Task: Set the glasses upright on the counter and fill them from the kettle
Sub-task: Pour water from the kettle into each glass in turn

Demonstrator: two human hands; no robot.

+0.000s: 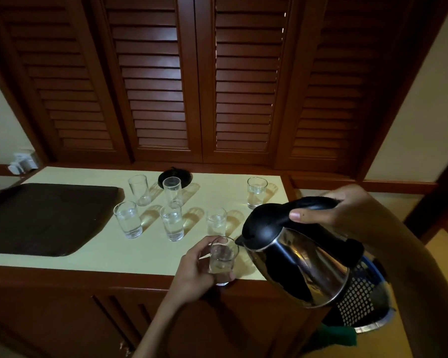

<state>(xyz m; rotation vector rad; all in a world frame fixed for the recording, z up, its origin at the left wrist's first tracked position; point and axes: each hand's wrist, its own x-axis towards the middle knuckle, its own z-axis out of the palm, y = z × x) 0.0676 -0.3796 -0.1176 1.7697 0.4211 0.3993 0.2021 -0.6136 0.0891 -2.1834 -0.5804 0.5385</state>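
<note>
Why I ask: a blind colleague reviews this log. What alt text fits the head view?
The right hand tips a steel kettle by its black handle toward a small glass that the left hand holds at the counter's front edge. Six more glasses stand upright behind it, beside a dark tray.

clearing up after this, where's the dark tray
Head view: the tray lies on the left end of the counter, just left of the front-left glass.
</note>
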